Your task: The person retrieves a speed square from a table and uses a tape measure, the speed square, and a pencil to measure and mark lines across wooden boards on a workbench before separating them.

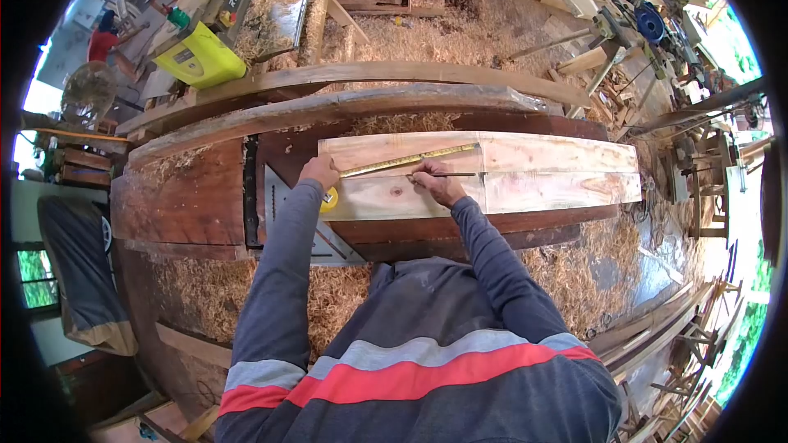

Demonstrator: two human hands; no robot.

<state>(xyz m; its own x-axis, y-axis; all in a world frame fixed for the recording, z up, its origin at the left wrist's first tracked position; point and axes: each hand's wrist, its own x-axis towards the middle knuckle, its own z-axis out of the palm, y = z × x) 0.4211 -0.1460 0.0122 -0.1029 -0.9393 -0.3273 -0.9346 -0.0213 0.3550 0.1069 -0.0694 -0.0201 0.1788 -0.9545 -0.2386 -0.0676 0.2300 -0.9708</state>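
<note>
2 hands at work with tape measure (pixel 410 160) and pencil (pixel 460 174) over a pale wooden panel (pixel 558 156).

The left hand (pixel 320 171) has its grip closed on the tape measure at the panel's left end, the blade slanting across the panel; its exact finger placement is hidden. The right hand (pixel 438 184), its grip narrow, pinches the pencil above the panel's middle. The panel lies on the dark wooden surface (pixel 185 193); a metal set square (pixel 277 197) sits beside its left end.

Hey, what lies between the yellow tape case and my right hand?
In the head view, just bare pale wood with a dark knot lies between the yellow tape case and your right hand.
</note>
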